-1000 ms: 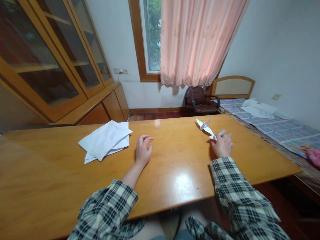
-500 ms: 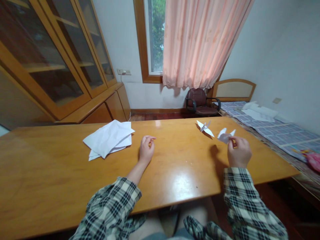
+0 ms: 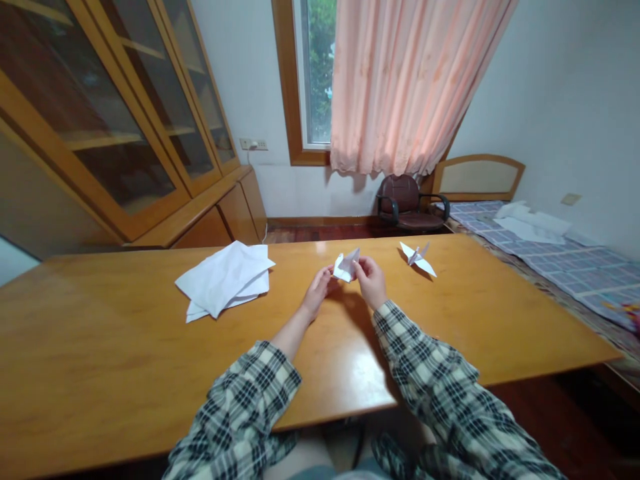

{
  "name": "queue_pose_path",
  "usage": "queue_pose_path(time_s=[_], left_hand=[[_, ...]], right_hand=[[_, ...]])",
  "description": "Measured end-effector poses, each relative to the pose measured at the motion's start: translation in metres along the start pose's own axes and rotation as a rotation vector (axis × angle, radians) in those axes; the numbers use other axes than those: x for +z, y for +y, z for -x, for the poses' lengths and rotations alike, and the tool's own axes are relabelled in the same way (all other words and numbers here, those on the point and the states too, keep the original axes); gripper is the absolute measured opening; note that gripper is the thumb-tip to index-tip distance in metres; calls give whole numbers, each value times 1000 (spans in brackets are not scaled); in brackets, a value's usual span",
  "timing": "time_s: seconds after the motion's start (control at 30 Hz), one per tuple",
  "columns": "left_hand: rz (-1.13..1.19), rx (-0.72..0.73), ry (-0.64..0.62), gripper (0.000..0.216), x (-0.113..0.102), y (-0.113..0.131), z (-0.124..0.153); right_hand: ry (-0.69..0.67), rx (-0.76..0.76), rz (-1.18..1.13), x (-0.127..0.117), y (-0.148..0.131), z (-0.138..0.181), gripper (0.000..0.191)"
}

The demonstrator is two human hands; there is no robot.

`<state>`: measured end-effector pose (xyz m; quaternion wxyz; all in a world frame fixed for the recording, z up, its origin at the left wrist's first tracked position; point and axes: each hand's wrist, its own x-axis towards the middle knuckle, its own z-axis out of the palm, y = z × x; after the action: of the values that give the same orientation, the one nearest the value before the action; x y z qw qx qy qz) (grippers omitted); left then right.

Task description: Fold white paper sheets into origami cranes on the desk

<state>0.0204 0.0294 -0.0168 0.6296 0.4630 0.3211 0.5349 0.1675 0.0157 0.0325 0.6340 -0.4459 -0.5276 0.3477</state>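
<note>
Above the middle of the wooden table (image 3: 450, 333) both of my hands meet on a small white folded paper piece (image 3: 346, 265). My right hand (image 3: 371, 283) pinches its right side and my left hand (image 3: 319, 291) pinches its left side. A finished white paper crane (image 3: 418, 257) lies on the table just to the right of my hands. A loose pile of white paper sheets (image 3: 225, 278) lies to the left. Both arms wear plaid sleeves.
A glass-fronted wooden cabinet (image 3: 115, 120) stands at the left. Beyond the table are a window with a pink curtain (image 3: 405, 80) and a dark office chair (image 3: 407, 203). A bed (image 3: 550, 247) with a chequered cover runs along the right wall.
My right hand has lifted the folded paper piece from beside the crane and carried it left to the table's middle. My left hand has risen from the table and taken hold of it.
</note>
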Motion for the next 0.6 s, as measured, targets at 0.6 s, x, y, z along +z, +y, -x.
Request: queue_pose_path(time_s=[0.6], left_hand=[[-330,122,95,30,-13,-17,-11]], right_hand=[[-84,375,-327,6,50,2,41]])
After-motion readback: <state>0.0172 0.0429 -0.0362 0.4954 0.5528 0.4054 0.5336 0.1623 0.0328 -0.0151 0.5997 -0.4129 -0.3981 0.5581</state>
